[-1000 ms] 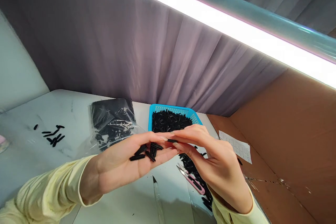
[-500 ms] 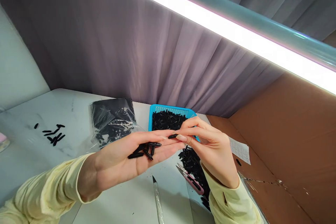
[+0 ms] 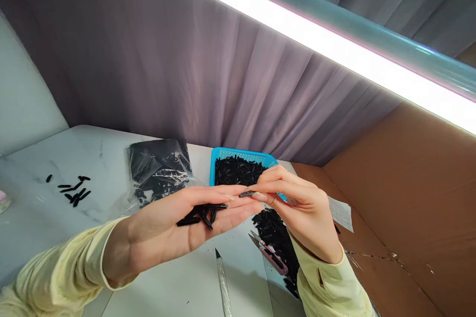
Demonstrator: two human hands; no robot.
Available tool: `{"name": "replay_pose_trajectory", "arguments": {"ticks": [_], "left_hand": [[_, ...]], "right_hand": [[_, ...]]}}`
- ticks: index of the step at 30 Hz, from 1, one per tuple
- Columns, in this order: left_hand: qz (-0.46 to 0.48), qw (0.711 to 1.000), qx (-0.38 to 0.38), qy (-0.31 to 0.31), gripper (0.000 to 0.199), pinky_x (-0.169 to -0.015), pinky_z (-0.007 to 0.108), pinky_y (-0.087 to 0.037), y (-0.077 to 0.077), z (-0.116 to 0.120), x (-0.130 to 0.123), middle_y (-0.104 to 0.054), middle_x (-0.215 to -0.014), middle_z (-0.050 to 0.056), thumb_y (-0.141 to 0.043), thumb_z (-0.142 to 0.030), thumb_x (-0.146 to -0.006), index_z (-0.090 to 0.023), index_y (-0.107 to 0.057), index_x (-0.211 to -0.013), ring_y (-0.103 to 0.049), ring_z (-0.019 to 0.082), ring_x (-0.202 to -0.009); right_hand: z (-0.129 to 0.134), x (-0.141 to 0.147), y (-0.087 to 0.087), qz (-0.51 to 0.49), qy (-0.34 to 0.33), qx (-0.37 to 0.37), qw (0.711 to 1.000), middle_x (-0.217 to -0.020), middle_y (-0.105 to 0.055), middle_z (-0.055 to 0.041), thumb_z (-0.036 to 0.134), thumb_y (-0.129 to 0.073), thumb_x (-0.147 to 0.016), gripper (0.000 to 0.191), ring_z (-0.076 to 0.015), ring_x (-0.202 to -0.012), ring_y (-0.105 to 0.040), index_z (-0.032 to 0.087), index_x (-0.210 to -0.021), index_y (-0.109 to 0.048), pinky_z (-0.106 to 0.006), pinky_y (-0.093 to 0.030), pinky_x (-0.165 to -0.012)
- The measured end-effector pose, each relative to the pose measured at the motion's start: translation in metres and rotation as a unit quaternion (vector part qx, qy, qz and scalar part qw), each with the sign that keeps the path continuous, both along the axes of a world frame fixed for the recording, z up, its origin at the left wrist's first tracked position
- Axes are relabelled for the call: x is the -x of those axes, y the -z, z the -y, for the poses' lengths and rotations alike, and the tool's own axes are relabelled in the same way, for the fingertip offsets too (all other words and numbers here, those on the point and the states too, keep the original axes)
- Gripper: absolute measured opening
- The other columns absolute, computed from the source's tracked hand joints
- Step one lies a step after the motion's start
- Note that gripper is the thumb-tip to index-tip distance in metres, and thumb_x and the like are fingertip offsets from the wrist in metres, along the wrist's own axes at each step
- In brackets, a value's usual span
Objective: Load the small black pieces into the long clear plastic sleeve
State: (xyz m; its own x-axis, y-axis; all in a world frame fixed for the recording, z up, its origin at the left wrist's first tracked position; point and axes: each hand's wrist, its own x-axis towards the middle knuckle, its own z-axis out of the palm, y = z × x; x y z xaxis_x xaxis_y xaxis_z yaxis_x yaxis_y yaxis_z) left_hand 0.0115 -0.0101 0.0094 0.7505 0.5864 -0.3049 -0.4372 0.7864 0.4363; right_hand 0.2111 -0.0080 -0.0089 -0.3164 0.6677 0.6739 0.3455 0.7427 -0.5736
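Note:
Palm up and slightly cupped, my left hand [image 3: 159, 235] holds several small black oblong pieces [image 3: 204, 214], and its outstretched fingers reach to the right. My right hand [image 3: 303, 208] pinches one narrow black piece [image 3: 246, 193] between thumb and fingers, at the tips of my left fingers. Behind the hands stands a blue perforated basket [image 3: 212, 168] heaped with similar black pieces. Below my right hand lies a pile of black pieces [image 3: 273, 230], with pink-handled thread snips [image 3: 271, 255] at its left edge.
A clear plastic bag [image 3: 159, 166] with black contents lies at the back left. Several loose black pieces [image 3: 76, 193] are scattered farther left. A pen-like tool [image 3: 223, 282] with a dark tip lies at the front. A printed paper [image 3: 340, 213] is at the right, and a bright tube light [image 3: 297, 20] crosses overhead.
The pinched black piece has turned slightly between my right fingers. My left hand and the pieces in its palm have shifted a little to the left.

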Motion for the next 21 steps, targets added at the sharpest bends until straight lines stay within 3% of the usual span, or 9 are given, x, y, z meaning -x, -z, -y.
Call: {"name": "replay_pose_trajectory", "arguments": {"ticks": [21], "left_hand": [[-0.037,0.998,-0.044,0.013,0.025,-0.091,0.019,-0.049,-0.0002,0.0028,0.0021,-0.069,-0.103,0.013,-0.052,-0.008,-0.084,-0.007,-0.068,-0.102,-0.059,0.017,-0.109]], "right_hand": [[-0.0002,-0.0009,-0.0018,-0.007,0.003,-0.007,1.0,-0.069,-0.063,-0.0018,0.007,-0.063,-0.078,0.02,-0.015,-0.066,-0.056,0.023,-0.082,-0.073,-0.031,-0.045,-0.061]]}}
